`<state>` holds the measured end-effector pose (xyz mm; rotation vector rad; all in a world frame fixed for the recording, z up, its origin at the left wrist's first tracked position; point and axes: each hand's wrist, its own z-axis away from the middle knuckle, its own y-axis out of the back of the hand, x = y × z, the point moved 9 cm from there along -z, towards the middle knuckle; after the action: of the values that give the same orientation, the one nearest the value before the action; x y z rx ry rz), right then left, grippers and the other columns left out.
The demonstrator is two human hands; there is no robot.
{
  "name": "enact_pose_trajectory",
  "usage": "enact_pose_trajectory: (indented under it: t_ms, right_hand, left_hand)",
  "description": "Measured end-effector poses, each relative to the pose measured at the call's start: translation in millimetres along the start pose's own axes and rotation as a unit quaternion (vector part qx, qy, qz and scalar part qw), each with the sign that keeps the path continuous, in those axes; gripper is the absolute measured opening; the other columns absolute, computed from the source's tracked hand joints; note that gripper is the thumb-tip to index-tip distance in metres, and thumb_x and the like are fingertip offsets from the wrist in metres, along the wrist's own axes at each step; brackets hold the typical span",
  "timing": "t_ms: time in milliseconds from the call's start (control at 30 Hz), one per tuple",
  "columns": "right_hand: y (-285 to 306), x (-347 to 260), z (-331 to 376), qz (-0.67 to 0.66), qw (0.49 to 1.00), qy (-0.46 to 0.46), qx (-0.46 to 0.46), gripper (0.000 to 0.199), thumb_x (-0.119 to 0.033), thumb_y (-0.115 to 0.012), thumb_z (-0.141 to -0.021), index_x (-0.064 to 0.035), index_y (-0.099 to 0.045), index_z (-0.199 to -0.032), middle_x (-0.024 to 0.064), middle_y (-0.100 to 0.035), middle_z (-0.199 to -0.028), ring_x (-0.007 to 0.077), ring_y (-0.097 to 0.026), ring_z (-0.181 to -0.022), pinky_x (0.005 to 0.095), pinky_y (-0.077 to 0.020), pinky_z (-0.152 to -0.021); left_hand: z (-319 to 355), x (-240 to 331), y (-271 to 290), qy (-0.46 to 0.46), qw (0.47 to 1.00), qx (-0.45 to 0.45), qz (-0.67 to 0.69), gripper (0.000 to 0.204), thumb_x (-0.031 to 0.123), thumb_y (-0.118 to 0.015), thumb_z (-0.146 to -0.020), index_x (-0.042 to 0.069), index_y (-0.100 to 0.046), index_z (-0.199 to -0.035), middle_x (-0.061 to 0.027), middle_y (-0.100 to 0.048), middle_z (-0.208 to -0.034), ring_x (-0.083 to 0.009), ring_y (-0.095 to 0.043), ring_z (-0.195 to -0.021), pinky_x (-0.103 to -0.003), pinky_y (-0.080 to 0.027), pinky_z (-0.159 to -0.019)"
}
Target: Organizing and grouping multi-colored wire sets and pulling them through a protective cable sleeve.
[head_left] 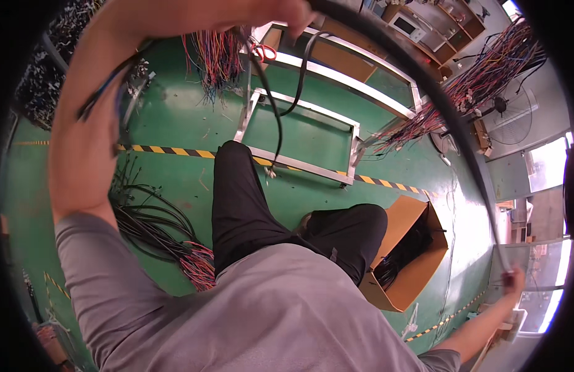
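Head: cable (451, 115) in right hand (516, 281)

Wiring workshop, green floor (181, 186), striped tape (175, 150), bundled wires (473, 93) far left and far right, metal frame (305, 165) between.
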<state>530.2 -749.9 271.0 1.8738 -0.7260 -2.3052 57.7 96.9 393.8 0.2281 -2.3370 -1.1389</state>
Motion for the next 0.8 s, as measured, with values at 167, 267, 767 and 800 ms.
enact_pose_trajectory:
  t_ms: [167,267,767,800]
  right_hand:
    - [-228,189,80,0.751,0.598,0.199,-0.199,0.033,-0.015,-0.054,-0.097,-0.0036,-0.067,-0.125,0.0239,-0.071,-0.102,0.0408,-0.073,-0.092,0.0526,-0.0599,-0.076]
    - [-398,157,294,0.468,0.669,0.504,-0.28,0.035,-0.009,-0.061,-0.088,-0.0097,-0.07,-0.122,0.0189,-0.061,-0.135,0.0397,-0.058,-0.126,0.0478,-0.0457,-0.109]
    - [-424,101,314,0.185,0.818,0.24,-0.489,0.01,0.002,-0.056,-0.091,-0.0063,-0.061,-0.087,-0.0061,-0.048,-0.078,0.0038,-0.039,-0.068,0.0221,-0.0287,-0.058]
    - [-420,78,300,0.186,0.817,0.236,-0.492,0.009,0.0,-0.056,-0.092,-0.006,-0.06,-0.086,-0.0062,-0.047,-0.078,0.0039,-0.039,-0.069,0.0219,-0.0292,-0.059]
  left_hand:
    - [65,34,-32,0.396,0.904,-0.028,-0.16,0.025,0.014,-0.077,-0.083,0.0,-0.073,-0.103,-0.0095,-0.067,-0.079,-0.0259,-0.065,-0.072,-0.037,-0.049,-0.066]
    - [105,27,-49,0.444,0.882,-0.073,-0.142,0.027,0.007,-0.08,-0.077,0.001,-0.073,-0.102,-0.0102,-0.066,-0.077,-0.0269,-0.066,-0.074,-0.038,-0.049,-0.065]
    - [363,102,-45,0.794,0.545,0.145,-0.228,0.012,0.012,-0.055,-0.103,0.004,-0.058,-0.112,-0.0077,-0.066,-0.1,-0.0193,-0.062,-0.085,-0.035,-0.054,-0.066]
    - [376,113,-52,0.808,0.535,0.114,-0.217,0.013,0.015,-0.053,-0.105,0.004,-0.058,-0.111,-0.0063,-0.07,-0.106,-0.0145,-0.063,-0.08,-0.031,-0.054,-0.06]
